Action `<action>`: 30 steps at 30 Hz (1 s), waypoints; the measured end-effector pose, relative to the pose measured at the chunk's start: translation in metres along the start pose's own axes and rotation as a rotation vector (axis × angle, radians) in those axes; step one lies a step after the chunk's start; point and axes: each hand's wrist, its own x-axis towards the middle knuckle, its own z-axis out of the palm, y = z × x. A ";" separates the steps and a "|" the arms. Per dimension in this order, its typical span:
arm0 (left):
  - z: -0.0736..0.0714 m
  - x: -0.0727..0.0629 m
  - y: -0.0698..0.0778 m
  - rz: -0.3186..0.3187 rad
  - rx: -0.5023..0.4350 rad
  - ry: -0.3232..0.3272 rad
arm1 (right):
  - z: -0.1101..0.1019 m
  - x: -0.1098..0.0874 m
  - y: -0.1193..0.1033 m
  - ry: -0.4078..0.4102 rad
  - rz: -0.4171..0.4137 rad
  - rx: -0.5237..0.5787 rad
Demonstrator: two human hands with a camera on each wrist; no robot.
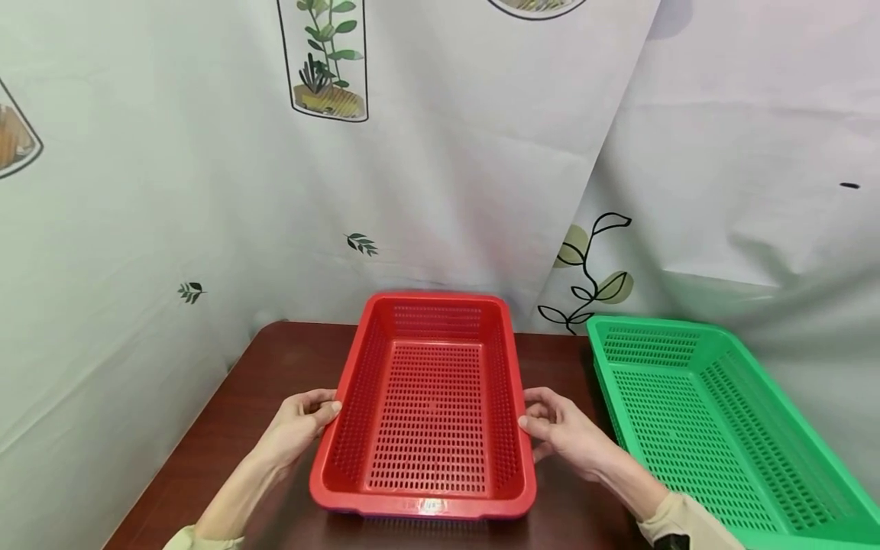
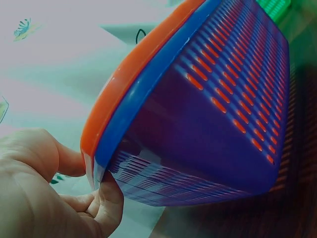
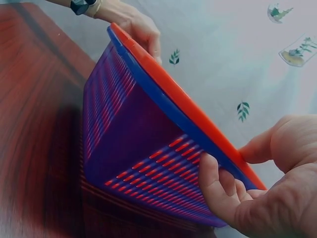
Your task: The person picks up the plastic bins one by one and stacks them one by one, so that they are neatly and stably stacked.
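Note:
A red slotted plastic basket (image 1: 421,505) is at the middle of the head view, its open top facing me and nothing inside. It sits nested in a blue basket (image 2: 198,144), which shows purple-blue below the red rim in both wrist views. My left hand (image 1: 294,429) pinches the two rims together at the left side, thumb on the red rim and fingers curled under the blue one. On the opposite side my right hand (image 1: 562,432) grips both rims the same way. The nested pair is close over the table.
A green slotted basket (image 1: 694,451) stands at the right of the dark reddish-brown table (image 1: 289,359), near my right forearm. White cloth (image 1: 440,176) with printed plants hangs behind the table and along its left side.

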 end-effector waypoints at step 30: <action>0.044 0.022 -0.004 0.024 0.068 0.017 | -0.040 -0.009 0.002 -0.003 0.071 -0.026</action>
